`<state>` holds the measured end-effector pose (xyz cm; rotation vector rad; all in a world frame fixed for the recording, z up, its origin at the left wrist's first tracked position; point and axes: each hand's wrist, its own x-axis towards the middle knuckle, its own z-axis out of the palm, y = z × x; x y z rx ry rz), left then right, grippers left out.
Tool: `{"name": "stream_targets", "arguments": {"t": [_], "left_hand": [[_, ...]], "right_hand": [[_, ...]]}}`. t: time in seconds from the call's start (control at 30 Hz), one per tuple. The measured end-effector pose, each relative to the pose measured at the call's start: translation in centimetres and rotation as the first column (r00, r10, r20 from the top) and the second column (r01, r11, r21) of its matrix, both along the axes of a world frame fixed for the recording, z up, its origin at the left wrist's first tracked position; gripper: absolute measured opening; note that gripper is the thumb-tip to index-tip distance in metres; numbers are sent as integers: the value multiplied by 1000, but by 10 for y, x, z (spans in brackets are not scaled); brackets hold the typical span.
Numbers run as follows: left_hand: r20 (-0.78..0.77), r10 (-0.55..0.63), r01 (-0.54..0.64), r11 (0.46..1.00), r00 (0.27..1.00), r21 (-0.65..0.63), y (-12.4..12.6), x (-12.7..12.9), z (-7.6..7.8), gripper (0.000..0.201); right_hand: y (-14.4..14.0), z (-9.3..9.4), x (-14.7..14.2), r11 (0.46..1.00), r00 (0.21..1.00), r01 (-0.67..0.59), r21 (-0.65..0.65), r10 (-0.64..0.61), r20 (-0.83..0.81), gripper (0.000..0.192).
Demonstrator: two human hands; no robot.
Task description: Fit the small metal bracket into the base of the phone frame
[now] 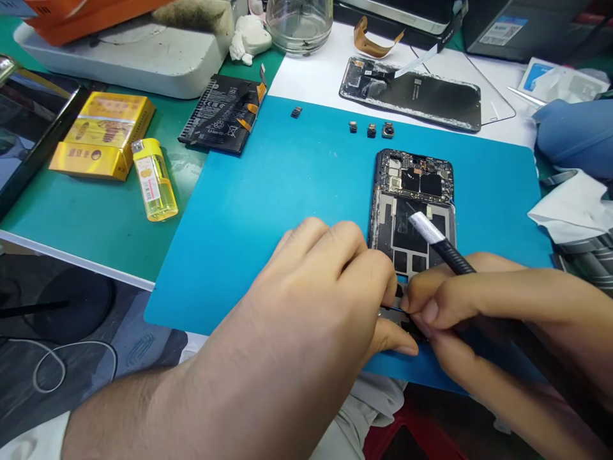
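Two hands meet at the near end of an opened phone (412,204) that lies face down on a blue mat (287,211), the biggest thing on the tabletop (96,223). Left hand (320,294) lies knuckles up on the mat, fingers curled, thumb and forefinger pinched on the phone's lower edge, which it mostly hides. Right hand (460,300) comes in from the right, its grip closed around a black tool (445,246) with a silver flat tip that slants up over the phone's middle; its fingertips touch the left hand's at the phone's bottom. Beyond the mat, a second phone shell (412,92) rests on white paper. Left of the mat lie a black battery (223,115), a yellow box (103,134) and, just beside it, a yellow lighter (153,182). Smallest are four loose camera modules (371,130) on the mat above the phone, one set well apart to the left
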<state>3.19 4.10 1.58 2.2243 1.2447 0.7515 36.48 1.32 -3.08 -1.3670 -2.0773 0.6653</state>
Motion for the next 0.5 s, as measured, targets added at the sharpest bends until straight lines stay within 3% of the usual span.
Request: {"name": "stream_targets", "arguments": {"t": [0.13, 0.23, 0.37, 0.5], "left_hand": [[-59, -46, 49, 998, 997, 50, -1, 0, -1, 29], [-80, -49, 54, 997, 996, 56, 0, 1, -1, 28], [-90, -34, 41, 997, 995, 71, 1, 1, 1, 24], [-117, -55, 63, 996, 992, 66, 2, 1, 2, 26]], "right_hand": [[-30, -23, 33, 998, 999, 34, 46, -32, -32, 38], [-35, -27, 43, 999, 999, 19, 41, -18, -30, 39], [-21, -16, 28, 999, 1000, 2, 42, -1, -30, 37], [2, 12, -9, 995, 995, -97, -28, 98, 31, 25]]}}
